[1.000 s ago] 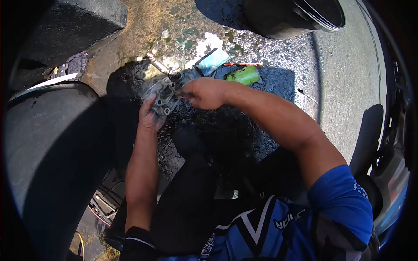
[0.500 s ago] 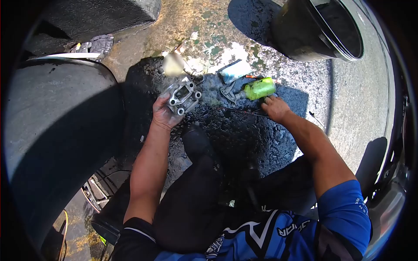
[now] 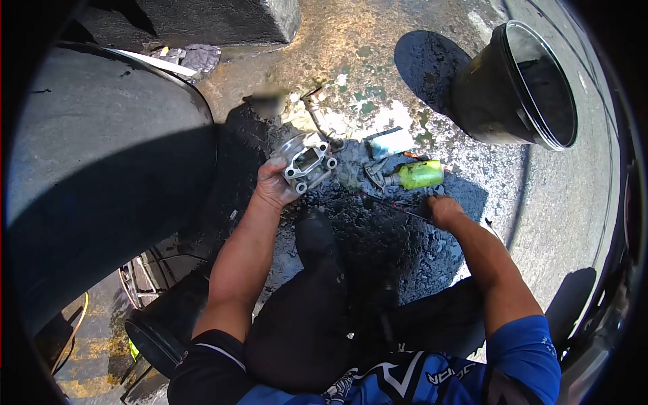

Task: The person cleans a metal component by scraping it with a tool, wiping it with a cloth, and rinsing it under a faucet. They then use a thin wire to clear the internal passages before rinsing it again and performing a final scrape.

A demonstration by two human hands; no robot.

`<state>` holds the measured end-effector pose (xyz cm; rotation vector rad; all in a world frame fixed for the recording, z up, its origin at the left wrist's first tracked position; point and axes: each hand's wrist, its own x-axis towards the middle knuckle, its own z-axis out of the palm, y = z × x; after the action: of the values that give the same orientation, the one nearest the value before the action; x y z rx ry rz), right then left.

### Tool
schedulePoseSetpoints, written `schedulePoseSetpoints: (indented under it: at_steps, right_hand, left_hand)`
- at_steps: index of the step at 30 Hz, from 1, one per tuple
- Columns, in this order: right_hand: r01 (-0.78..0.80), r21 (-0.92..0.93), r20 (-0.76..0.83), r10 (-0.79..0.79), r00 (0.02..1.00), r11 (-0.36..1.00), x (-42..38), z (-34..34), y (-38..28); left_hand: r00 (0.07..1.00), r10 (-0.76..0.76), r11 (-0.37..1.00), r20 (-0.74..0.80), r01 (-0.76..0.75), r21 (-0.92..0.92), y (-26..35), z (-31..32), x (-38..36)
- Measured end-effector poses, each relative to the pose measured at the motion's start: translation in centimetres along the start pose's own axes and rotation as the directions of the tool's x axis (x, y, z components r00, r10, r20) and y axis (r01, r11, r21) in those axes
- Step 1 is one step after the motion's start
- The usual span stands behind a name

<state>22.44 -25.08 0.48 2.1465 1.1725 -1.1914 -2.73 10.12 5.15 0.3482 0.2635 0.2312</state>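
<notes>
Metal casting, left of centre in the frame: the left hand clamps it from the lower left, thumb on top, while the right hand is well apart, right of centre. Its angular opening slants from lower left to upper right, amid dull grey, hollow round bosses. A translucent yellow-green bottle lies sideways above the right hand; thin reddish rods reach toward that hand's fingers, whose grip I cannot tell.

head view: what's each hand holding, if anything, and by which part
The left hand holds the metal casting by its left edge. Whether the right hand, near the green bottle, holds anything cannot be told.
</notes>
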Motion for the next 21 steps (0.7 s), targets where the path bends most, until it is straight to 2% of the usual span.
schedulePoseSetpoints:
  at_steps: [3, 6, 7, 10, 14, 19, 21]
  right_hand:
    - [-0.010, 0.059, -0.013, 0.011, 1.000, 0.998, -0.3, -0.2, 0.4]
    - [-0.107, 0.072, -0.112, 0.114, 0.987, 0.992, -1.1, -0.2, -0.1]
    - [-0.082, 0.071, -0.119, 0.090, 0.989, 0.994, -1.2, -0.3, -0.2]
    - [-0.028, 0.066, -0.087, 0.034, 0.996, 0.997, -1.2, 0.2, 1.2]
    - [-0.061, 0.081, -0.107, 0.069, 0.992, 0.995, 0.0, 2.6, 2.6]
    - [-0.022, 0.143, -0.131, 0.041, 0.990, 0.990, -0.6, 3.1, 2.5]
    - [-0.021, 0.089, -0.071, 0.027, 0.997, 0.996, -0.9, 2.7, 2.4]
  left_hand:
    - [1.000, -0.002, 1.000, 0.009, 0.001, 0.002, 0.2, 0.7, -0.1]
    - [0.997, -0.006, 0.997, 0.073, 0.011, -0.070, 0.5, 1.2, 0.0]
    - [0.995, -0.009, 0.995, 0.096, 0.019, -0.103, 0.5, 1.2, 0.1]
    - [1.000, 0.006, 0.993, 0.029, -0.002, -0.122, 0.3, 0.2, -0.2]
    - [0.993, -0.041, 0.992, 0.115, 0.053, -0.111, -0.1, 0.4, 0.1]
    - [0.998, -0.044, 0.997, 0.032, 0.046, -0.059, -0.8, 0.3, -0.1]
    - [0.998, -0.045, 0.998, 0.032, 0.047, -0.040, -1.0, 0.3, 0.0]
